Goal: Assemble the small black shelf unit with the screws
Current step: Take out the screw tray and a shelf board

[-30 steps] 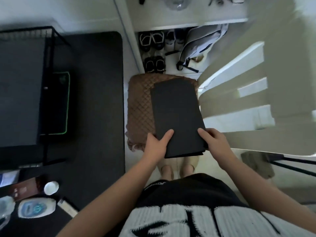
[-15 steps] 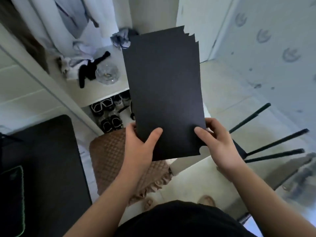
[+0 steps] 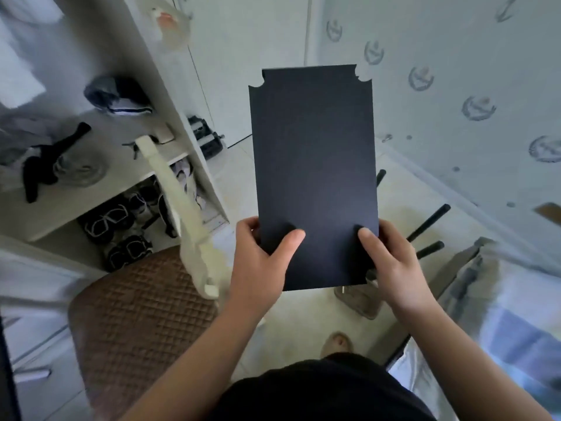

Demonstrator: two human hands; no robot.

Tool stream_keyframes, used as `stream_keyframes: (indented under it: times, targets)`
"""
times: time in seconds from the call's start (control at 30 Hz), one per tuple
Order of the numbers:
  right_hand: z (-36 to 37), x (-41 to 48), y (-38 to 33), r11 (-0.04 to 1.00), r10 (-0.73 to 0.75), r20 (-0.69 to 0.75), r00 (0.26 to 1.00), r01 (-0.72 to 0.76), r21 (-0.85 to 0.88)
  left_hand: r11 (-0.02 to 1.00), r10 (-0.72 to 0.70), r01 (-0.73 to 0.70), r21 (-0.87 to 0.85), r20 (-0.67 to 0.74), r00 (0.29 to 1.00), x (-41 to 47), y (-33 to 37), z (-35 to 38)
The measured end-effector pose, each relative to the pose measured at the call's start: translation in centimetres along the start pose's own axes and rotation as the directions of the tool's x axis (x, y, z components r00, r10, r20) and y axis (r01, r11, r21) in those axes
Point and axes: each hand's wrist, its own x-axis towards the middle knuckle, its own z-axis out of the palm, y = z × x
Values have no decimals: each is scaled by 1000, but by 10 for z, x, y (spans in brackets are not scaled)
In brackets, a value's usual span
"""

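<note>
— Where's the black board (image 3: pixel 314 177)?
— Up in the air in front of the person, standing on end, flat face toward us.
— Who has it?
— Both hands, at its near end. The left hand (image 3: pixel 261 262) clamps the left edge with the thumb on the face, and the right hand (image 3: pixel 391 268) does the same on the right edge.
— Anything else?
— Black rods (image 3: pixel 429 221) lie on the floor to the right. A brown cushion (image 3: pixel 142 314) sits near left, with shoes (image 3: pixel 106 221) in a white shelf (image 3: pixel 170 110) beyond.

Readable text: none I can make out.
Black shelf panel (image 3: pixel 314 177): plain face.
Wallpaper emblems (image 3: pixel 478 108): too blurred for me to read.
</note>
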Motion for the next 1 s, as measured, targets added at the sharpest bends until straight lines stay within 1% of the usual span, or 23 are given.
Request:
stream_keyframes:
  times: [0.1,0.2,0.27,0.33,0.43,0.57,0.67,0.73,0.8,0.87,0.93,1.0]
  targets:
    - [-40,25,21,998,57,27,998,-56,-39,996,-81,81,21,6,997,5,-17,48]
    - [-76,57,49,981,175,69,982,-168,-92,979,-196,195,65,3,981,14,-48,96]
    - [-88,74,70,956,268,91,959,-254,-145,950,-296,298,91,-34,955,17,-71,115]
    - [-94,90,94,917,368,125,922,-337,-211,908,-401,407,99,-72,913,20,-96,129]
    - [-97,114,140,856,477,152,865,-418,-305,833,-535,543,107,-101,839,29,-141,143]
    - [-86,146,208,782,575,154,804,-485,-392,733,-657,666,141,-110,746,54,-208,159]
    - [-74,179,266,711,647,130,751,-533,-458,638,-744,760,127,-154,650,81,-268,172]
    - [-64,207,310,660,694,126,709,-556,-505,556,-798,822,122,-199,569,100,-316,181]
    - [-54,234,358,613,727,123,676,-557,-560,466,-860,882,72,-196,471,117,-369,191]
    - [-41,259,409,586,744,115,658,-561,-584,400,-904,916,-24,-176,390,134,-424,198]
    - [-29,283,461,576,758,105,644,-583,-573,357,-926,931,-76,-158,342,155,-478,203]
    - [-17,305,513,557,784,107,612,-615,-558,337,-936,937,-90,-144,323,177,-532,205]
